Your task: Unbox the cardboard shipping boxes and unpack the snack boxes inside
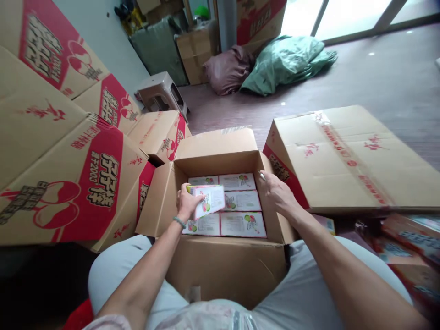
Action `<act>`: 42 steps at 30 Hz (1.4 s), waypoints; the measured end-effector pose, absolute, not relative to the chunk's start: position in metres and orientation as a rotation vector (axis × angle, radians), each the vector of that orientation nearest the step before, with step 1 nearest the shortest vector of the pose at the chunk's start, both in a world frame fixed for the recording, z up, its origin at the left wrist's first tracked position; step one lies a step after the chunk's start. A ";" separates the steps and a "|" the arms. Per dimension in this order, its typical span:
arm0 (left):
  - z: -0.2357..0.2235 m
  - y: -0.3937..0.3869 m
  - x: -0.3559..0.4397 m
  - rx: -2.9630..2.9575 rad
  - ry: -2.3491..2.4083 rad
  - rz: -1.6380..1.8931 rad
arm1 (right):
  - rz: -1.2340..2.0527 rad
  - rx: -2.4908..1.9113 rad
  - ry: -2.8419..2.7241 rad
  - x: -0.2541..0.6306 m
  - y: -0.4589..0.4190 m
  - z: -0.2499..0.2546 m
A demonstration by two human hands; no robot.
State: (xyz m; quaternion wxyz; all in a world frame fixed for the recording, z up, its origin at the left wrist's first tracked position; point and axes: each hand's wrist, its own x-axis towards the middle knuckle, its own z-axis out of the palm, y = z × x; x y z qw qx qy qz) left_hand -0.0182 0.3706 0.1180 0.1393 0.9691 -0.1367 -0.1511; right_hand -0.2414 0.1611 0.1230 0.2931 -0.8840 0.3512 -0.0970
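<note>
Between my knees stands an open cardboard carton (223, 263) with its flaps folded outward. Several small white printed boxes (243, 223) lie in rows inside it, marked with red and green pictures. My left hand (187, 201) is closed on one white printed box (213, 200), tilted above the others at the left side. A green bracelet circles that wrist. At the carton's right wall, my right hand (277, 190) is closed, with the pale tip of a slim object (262, 175) showing at its fingers. I cannot make out its kind.
Large red-printed cartons (82, 183) are stacked on the left. A taped carton (354, 156) stands on the right, with red packages (409, 238) below it. A plastic stool (163, 91), a green sack (285, 64) and a maroon sack (229, 71) are farther back.
</note>
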 end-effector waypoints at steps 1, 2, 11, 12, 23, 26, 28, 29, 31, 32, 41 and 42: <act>0.136 0.387 -0.029 2.661 -0.471 -0.416 | -0.287 -2.348 0.926 -0.242 0.163 0.125; 0.152 0.404 -0.042 2.501 -0.543 -0.423 | -0.304 -2.339 0.915 -0.243 0.166 0.128; 0.145 0.520 -0.136 2.014 -0.934 -0.728 | -0.117 -2.693 0.468 -0.270 0.261 0.202; 0.141 0.522 -0.138 2.025 -0.939 -0.707 | -0.001 -2.775 0.373 -0.269 0.277 0.211; 0.142 0.522 -0.142 1.988 -0.927 -0.633 | 0.479 -3.002 -0.115 -0.226 0.379 0.244; 0.137 0.524 -0.142 1.933 -0.958 -0.608 | 0.614 -3.049 -0.064 -0.222 0.387 0.245; 0.134 0.525 -0.141 1.917 -0.972 -0.595 | 0.669 -3.071 -0.077 -0.222 0.385 0.244; 0.133 0.525 -0.140 1.912 -0.982 -0.592 | 0.682 -3.081 -0.089 -0.225 0.380 0.243; 0.132 0.526 -0.139 1.884 -1.022 -0.593 | 0.716 -3.099 -0.065 -0.235 0.362 0.241; 0.132 0.526 -0.138 1.863 -1.044 -0.594 | 0.732 -3.110 -0.024 -0.244 0.349 0.239; 0.131 0.523 -0.135 1.867 -1.055 -0.622 | 0.724 -3.020 0.460 -0.326 0.229 0.254; 0.129 0.525 -0.135 1.868 -1.065 -0.625 | 0.661 -2.992 0.535 -0.325 0.233 0.258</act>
